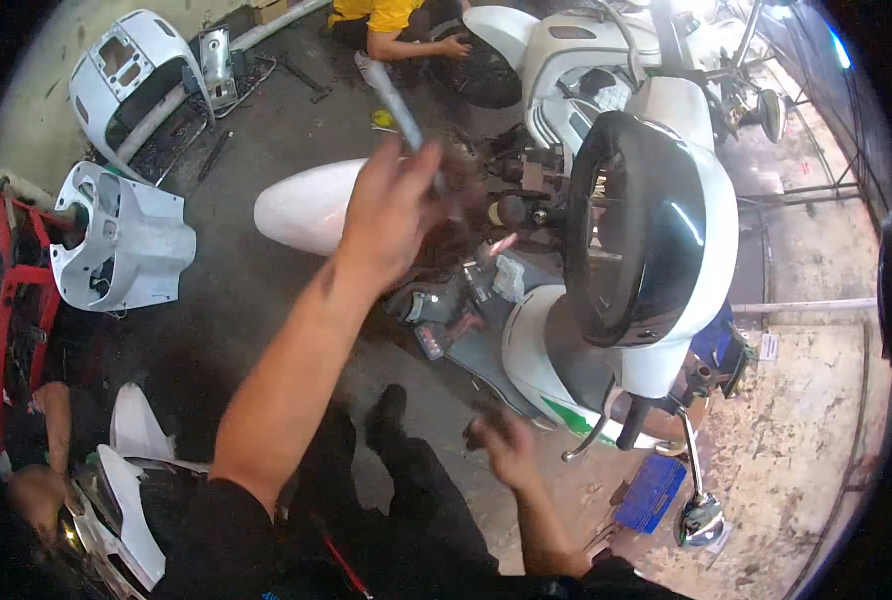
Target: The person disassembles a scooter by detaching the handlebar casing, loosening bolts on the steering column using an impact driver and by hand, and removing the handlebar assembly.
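- Left hand (391, 205) raised over exposed scooter internals (466, 290), closed around slim grey rod-shaped tool (396, 100).
- Right hand (506, 445) low, blurred; open or closed: cannot tell.
- White plastic scooter body (656, 200) partly stripped; removed white panels (126, 240) on floor; reassembly outstanding, by appearance.
- Stained grey concrete floor (256, 290), cluttered workshop; another person crouched beyond.

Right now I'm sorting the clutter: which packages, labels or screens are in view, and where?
Blue flat packet: on the floor, lower right, rectangular, by the mirror.
White paper label: on the floor, right, small, rectangular.
Cardboard box: top edge, brown, partly cut off.
Screens: none seen.
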